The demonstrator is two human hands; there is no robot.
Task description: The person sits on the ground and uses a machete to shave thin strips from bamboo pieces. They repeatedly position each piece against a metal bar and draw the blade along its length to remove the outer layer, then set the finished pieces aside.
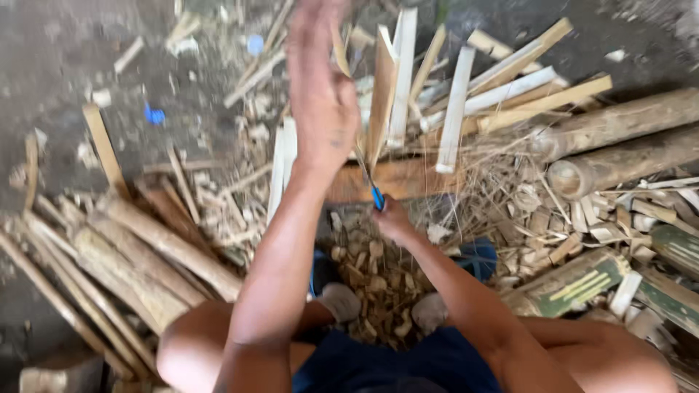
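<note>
left hand (320,87): raised at upper centre of frame, fingers flat and spread, clenching nothing; motion-blurred, palm just beside the top of a pale split bamboo strip (380,94)
right hand (392,218): centre of frame, fist wrapped tight around the blue handle of a thin-bladed knife (370,182)
knife: blade points up and left from the handle toward the lower end of the strip; whether the edge is in the wood cannot be told, forearm and blur hide it
strip: stands near upright at upper centre, leaning on a brown flat wooden block (408,178)
pile: more pale split bamboo slats (502,87) fan out at upper right, apart from both hands
poles: round grey-brown bamboo poles (619,138) at right, split halves (145,255) at lower left
floor: dark dirt ground (58,58) littered with chips and shavings
doing it well (judgement): keep strip steady on the block, blade in line with the grain, flat palm above and clear of the edge, knees away from the cut path
</note>
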